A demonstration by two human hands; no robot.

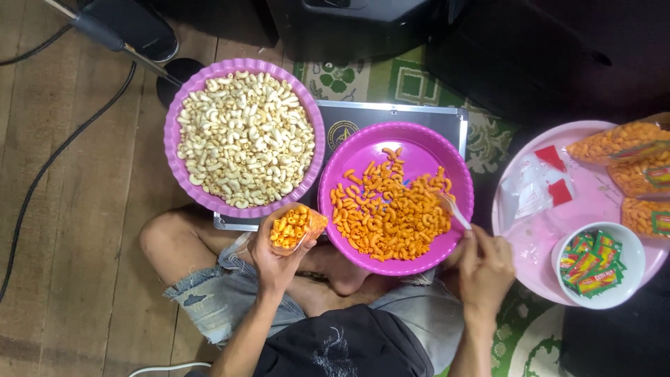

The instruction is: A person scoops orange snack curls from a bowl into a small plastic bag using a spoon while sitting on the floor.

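Between my knees, at about seven o'clock from the magenta plastic plate, my left hand is clenched around a small clear plastic bag already part-filled with orange curled macaroni snacks. Its mouth tilts toward the plate, and I judge that a loose squeeze could let the bag fold over and spill onto my denim shorts. My right hand, at four o'clock from the plate, grips the handle of a pale plastic spoon whose bowl lies buried in the orange heap. An overloaded scoop carried across to the bag could shed pieces over the rim. At ten o'clock sits a violet scalloped tray of plain pale macaroni snacks, so strays might mix colours. At three o'clock the pink round tray holds filled bags and a white bowl of sachets, near my right elbow's sweep.
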